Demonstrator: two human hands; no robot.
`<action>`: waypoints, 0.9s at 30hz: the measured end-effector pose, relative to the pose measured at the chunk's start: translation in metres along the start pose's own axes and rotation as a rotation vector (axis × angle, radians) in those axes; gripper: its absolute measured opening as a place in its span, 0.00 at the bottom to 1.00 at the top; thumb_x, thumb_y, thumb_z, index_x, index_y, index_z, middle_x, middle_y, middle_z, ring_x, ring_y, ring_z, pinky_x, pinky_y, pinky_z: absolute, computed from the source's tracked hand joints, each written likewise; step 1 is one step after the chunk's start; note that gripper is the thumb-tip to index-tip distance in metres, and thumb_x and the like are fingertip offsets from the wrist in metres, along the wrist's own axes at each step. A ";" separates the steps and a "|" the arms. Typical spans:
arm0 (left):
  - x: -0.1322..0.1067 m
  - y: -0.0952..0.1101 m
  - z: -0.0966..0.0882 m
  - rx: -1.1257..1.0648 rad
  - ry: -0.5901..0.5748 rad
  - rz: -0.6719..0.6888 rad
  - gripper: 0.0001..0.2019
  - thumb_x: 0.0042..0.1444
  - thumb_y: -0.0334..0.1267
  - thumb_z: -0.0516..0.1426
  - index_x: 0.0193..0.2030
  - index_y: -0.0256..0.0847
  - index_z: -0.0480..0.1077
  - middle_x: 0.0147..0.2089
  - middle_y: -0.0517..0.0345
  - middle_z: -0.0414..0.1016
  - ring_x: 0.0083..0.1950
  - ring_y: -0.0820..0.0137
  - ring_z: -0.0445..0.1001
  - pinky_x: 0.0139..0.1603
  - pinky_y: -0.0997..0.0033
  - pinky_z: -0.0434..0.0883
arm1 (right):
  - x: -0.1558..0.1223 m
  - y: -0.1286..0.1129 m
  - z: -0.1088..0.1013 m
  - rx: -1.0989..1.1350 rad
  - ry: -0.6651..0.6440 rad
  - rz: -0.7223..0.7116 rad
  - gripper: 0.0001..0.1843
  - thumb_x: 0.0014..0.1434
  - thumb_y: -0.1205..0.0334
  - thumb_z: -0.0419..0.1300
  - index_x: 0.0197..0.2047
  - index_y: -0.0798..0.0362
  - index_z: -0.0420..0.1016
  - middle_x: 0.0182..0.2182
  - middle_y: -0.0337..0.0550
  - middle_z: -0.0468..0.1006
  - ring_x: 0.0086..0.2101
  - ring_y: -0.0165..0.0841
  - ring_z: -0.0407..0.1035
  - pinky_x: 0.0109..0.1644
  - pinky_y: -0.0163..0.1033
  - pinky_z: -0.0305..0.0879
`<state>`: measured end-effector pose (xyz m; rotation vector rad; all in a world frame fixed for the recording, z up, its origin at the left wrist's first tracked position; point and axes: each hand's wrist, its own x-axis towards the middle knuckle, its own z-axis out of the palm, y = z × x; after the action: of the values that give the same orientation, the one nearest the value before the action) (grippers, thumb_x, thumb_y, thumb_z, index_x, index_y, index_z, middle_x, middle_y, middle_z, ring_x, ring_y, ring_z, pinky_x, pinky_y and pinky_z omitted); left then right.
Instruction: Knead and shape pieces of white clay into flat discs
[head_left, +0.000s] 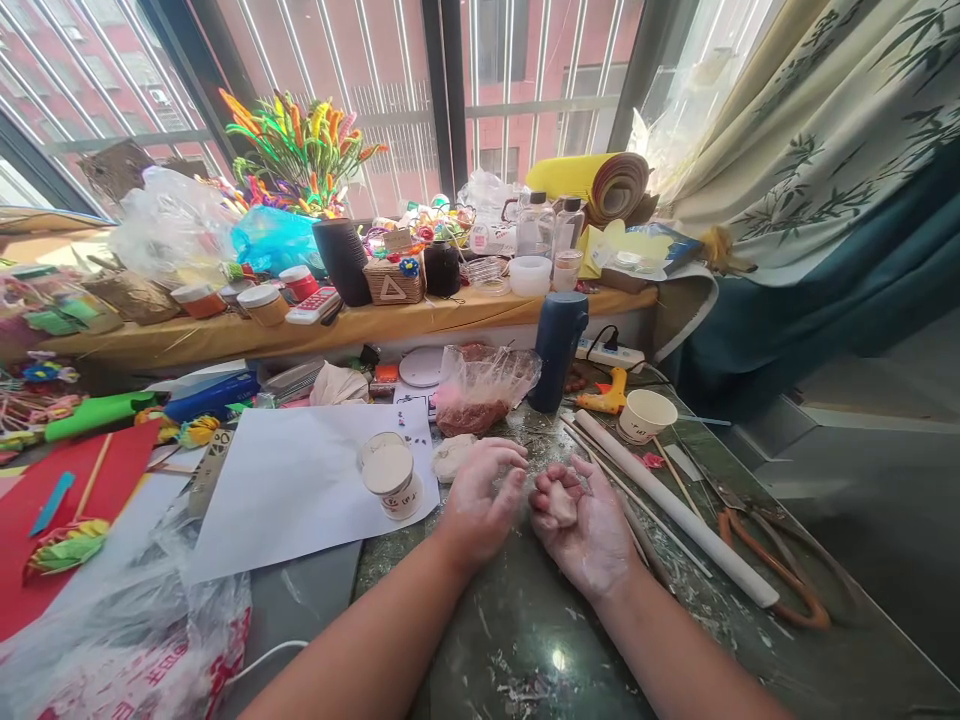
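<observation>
My right hand [592,540] is turned palm up, its fingers curled round a small whitish lump of clay [560,506]. Facing it, my left hand [480,505] holds nothing, with thumb and fingers curved and apart. White residue coats both palms. Just behind my left hand lies a larger pale clay lump [452,458], partly covered by it. A paper cup [390,475] with a pale top stands on a white sheet [292,490] to the left. Beyond my hands sits a clear plastic bag [480,390] with reddish-brown material.
Right of my hands lie a white rolling tube [675,505], thin sticks, and orange-handled shears [780,570]. A dark blue bottle [558,350], a yellow glue gun [606,393] and a paper bowl [646,416] stand behind. A crowded ledge [480,315] runs beneath the window.
</observation>
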<state>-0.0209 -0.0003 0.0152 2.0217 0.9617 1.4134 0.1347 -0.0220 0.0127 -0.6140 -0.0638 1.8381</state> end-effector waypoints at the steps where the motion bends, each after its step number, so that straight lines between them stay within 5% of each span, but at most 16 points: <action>1: 0.001 -0.003 0.000 -0.015 0.049 -0.034 0.07 0.68 0.37 0.54 0.42 0.42 0.72 0.47 0.52 0.77 0.51 0.65 0.75 0.56 0.62 0.70 | -0.001 0.001 0.002 -0.018 -0.013 -0.015 0.14 0.60 0.54 0.64 0.26 0.52 0.71 0.19 0.36 0.73 0.19 0.27 0.66 0.17 0.29 0.60; 6: 0.004 -0.012 0.001 -0.066 0.102 -0.108 0.08 0.69 0.38 0.52 0.40 0.42 0.72 0.45 0.53 0.77 0.49 0.66 0.75 0.55 0.62 0.70 | -0.007 0.004 0.003 -0.122 -0.122 -0.082 0.27 0.63 0.48 0.62 0.18 0.50 0.61 0.09 0.30 0.60 0.10 0.25 0.51 0.13 0.30 0.45; 9: 0.002 -0.008 0.000 -0.063 0.038 -0.065 0.08 0.69 0.38 0.52 0.41 0.42 0.72 0.45 0.52 0.77 0.49 0.65 0.75 0.54 0.61 0.71 | -0.006 0.008 0.002 -0.177 -0.133 -0.055 0.30 0.63 0.42 0.60 0.16 0.50 0.60 0.08 0.31 0.57 0.09 0.25 0.49 0.12 0.30 0.42; 11: 0.000 -0.003 0.000 -0.041 -0.028 -0.011 0.07 0.68 0.38 0.53 0.42 0.42 0.72 0.46 0.51 0.77 0.49 0.65 0.75 0.54 0.61 0.71 | -0.005 0.011 0.004 -0.199 -0.144 -0.056 0.28 0.63 0.41 0.60 0.19 0.51 0.67 0.11 0.33 0.64 0.11 0.25 0.54 0.14 0.30 0.48; 15: 0.000 0.006 -0.002 0.042 -0.152 0.047 0.06 0.65 0.39 0.56 0.43 0.42 0.73 0.48 0.50 0.78 0.51 0.62 0.75 0.55 0.60 0.70 | -0.010 0.016 0.015 -0.221 -0.302 -0.042 0.24 0.65 0.39 0.57 0.48 0.50 0.80 0.38 0.45 0.84 0.37 0.38 0.77 0.42 0.44 0.75; 19: 0.002 0.005 -0.005 0.139 -0.154 0.016 0.11 0.66 0.43 0.55 0.38 0.42 0.75 0.36 0.54 0.78 0.40 0.65 0.74 0.46 0.62 0.69 | -0.019 0.019 0.021 -0.261 -0.376 0.059 0.36 0.64 0.33 0.55 0.63 0.50 0.72 0.54 0.52 0.81 0.57 0.48 0.71 0.63 0.56 0.64; 27: 0.002 0.005 -0.007 -0.055 0.050 -0.235 0.30 0.69 0.55 0.49 0.17 0.42 0.60 0.18 0.61 0.61 0.23 0.72 0.61 0.28 0.67 0.60 | -0.008 0.020 0.015 -0.300 -0.196 0.048 0.31 0.67 0.38 0.54 0.60 0.53 0.72 0.46 0.51 0.84 0.51 0.45 0.77 0.65 0.56 0.62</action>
<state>-0.0255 -0.0021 0.0229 1.7761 1.1285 1.3519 0.1127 -0.0327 0.0217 -0.6435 -0.4660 1.9472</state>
